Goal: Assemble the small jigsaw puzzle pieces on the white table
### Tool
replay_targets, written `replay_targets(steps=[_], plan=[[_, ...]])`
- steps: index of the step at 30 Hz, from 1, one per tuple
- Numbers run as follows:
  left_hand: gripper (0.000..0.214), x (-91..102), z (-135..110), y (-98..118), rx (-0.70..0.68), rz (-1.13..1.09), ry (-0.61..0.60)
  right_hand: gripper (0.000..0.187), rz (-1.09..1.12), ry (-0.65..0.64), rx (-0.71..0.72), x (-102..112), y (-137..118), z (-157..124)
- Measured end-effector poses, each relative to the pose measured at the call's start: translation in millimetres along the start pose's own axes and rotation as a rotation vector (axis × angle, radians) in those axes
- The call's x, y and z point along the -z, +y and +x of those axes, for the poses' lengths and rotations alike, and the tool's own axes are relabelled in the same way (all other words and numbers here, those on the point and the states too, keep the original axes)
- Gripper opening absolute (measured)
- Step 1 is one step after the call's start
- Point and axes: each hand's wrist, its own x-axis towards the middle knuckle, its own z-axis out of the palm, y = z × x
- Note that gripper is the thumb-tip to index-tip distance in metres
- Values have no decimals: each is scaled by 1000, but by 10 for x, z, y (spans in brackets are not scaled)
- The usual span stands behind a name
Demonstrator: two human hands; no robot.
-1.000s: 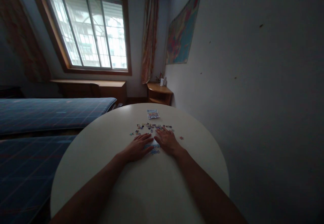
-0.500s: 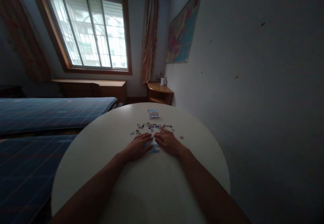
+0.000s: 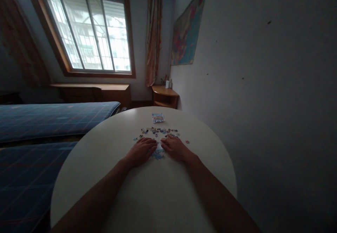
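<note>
A partly joined pale blue jigsaw puzzle (image 3: 158, 155) lies on the round white table (image 3: 105, 145), half hidden between my hands. My left hand (image 3: 141, 151) is at its left edge, palm down, fingers together and bent onto it. From the right edge, my right hand (image 3: 175, 147) presses its curled fingers on the puzzle. Whether a single small piece is under the fingertips is hidden. Just beyond the hands lie several loose jigsaw pieces (image 3: 163, 131), scattered in a band.
A pink piece (image 3: 187, 142) lies apart, right of my right hand. Farther back is a small printed picture packet (image 3: 158, 117). A blue plaid mattress (image 3: 60, 118) stands left of the table, a wall (image 3: 263, 120) close on the right. Behind is a corner shelf (image 3: 165, 91).
My left thumb has drawn in from over the puzzle, and the right fingers have curled in. More of the blue puzzle shows now. The view has shifted slightly.
</note>
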Motion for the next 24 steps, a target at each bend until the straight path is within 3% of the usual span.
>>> replay_targets(steps=[6,13,24], plan=[[25,29,21,-56,92,96,86,38,-54,25,5,0,66,-21],[16,96,-7,-175,199,124,53,38,-48,55,16,-17,74,-39],[19,-57,113,-74,304,16,93,39,-34,46,91,-49,-3,-18]])
